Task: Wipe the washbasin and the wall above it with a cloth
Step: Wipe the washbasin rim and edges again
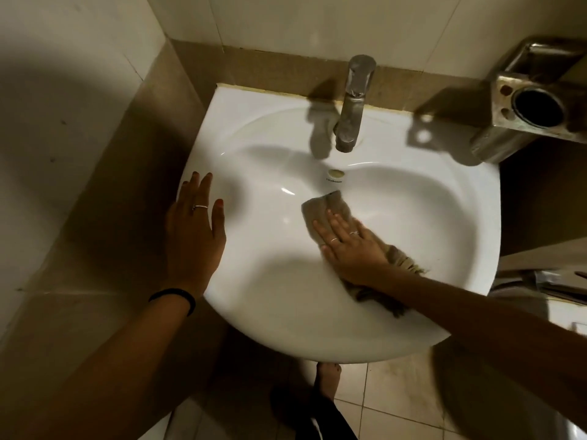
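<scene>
I'm on the basin step: my right hand (347,246) presses the cloth (327,211) flat, fingers spread, inside the washbasin (270,281) bowl. My left hand (197,227) rests open on the left rim. Next, I judge, the far side near the tap (352,103), then the wall (286,23).

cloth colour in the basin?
Plain grey-brown cloth, darker frayed fringe at its near end, pressed flat under the right hand. Head view.
</scene>
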